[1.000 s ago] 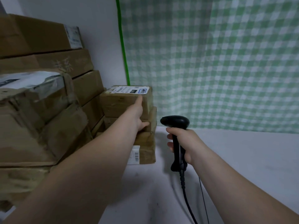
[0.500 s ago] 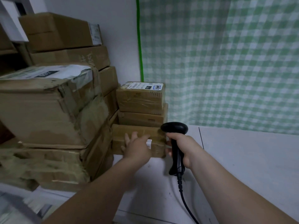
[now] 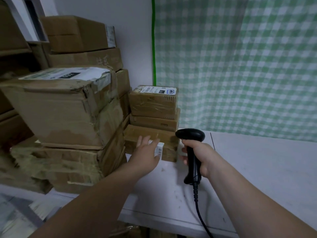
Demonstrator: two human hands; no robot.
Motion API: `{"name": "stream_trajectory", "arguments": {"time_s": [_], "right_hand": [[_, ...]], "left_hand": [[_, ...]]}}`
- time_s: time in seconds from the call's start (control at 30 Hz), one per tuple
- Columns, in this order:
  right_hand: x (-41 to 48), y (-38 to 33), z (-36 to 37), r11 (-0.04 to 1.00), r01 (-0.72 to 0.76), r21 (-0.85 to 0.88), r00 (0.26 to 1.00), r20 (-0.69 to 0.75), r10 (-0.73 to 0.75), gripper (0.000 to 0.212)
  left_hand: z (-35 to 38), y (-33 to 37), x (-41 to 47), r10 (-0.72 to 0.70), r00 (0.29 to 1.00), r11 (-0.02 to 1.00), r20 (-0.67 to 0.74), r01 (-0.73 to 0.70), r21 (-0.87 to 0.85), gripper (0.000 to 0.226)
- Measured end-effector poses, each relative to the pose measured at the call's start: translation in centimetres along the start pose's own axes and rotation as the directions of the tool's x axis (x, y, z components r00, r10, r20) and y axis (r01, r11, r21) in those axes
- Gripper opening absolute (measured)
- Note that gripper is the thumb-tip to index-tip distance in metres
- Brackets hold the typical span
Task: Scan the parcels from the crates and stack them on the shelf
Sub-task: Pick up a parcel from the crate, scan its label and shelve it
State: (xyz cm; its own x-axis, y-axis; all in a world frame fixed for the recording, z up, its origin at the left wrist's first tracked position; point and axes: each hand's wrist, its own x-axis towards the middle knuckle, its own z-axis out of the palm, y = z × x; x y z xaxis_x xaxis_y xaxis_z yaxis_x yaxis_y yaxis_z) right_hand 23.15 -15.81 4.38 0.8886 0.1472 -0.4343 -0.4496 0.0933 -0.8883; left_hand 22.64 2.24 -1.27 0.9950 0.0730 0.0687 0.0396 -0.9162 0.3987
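A second ago her left hand point(image 3: 145, 155) was up on the top parcel point(image 3: 152, 102) of the little stack. It has since dropped to the bottom parcel point(image 3: 151, 133) and has barely shifted over the last half second.

Far left, the big cartons point(image 3: 65, 114) are piled high and crooked, their crushed corners leaning out over the shelf's edge. The small parcels are probably tucked in beside them for that reason, where there is flat room. That stack is three deep: the top parcel with its label up, the middle parcel point(image 3: 154, 121) and the bottom parcel jutting forward.

The left hand lies flat against the bottom parcel's front face, fingers straight and a little spread, thumb just beside the barcode label point(image 3: 159, 150). To me it looks like she is squaring the stack or steadying it, not lifting anything.

To the right, her right hand point(image 3: 200, 157) has its fingers wrapped round the handle of the scanner point(image 3: 191, 135), nose pointing toward the stack, close to the bottom parcel's right end. The cable point(image 3: 199, 213) trails back over the edge of the white shelf point(image 3: 257, 169). Keeping it in her fist leaves it ready for the next parcel. Behind hangs a checked curtain point(image 3: 240, 66).
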Motion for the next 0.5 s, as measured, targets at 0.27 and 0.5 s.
{"name": "stream_trajectory", "arguments": {"time_s": [0.27, 0.5], "right_hand": [[-5.9, 3.3, -0.9, 0.998, 0.030, -0.050, 0.999, 0.027, -0.029, 0.013], [-12.2, 9.2, -0.9, 0.985, 0.000, -0.173, 0.992, 0.123, 0.022, 0.012]], "left_hand": [[-0.6, 2.3, -6.9, 0.160, 0.987, 0.985, 0.031, -0.158, -0.065, 0.042], [1.4, -0.9, -16.6, 0.080, 0.953, 0.994, 0.292, -0.097, 0.043, 0.017]]}}
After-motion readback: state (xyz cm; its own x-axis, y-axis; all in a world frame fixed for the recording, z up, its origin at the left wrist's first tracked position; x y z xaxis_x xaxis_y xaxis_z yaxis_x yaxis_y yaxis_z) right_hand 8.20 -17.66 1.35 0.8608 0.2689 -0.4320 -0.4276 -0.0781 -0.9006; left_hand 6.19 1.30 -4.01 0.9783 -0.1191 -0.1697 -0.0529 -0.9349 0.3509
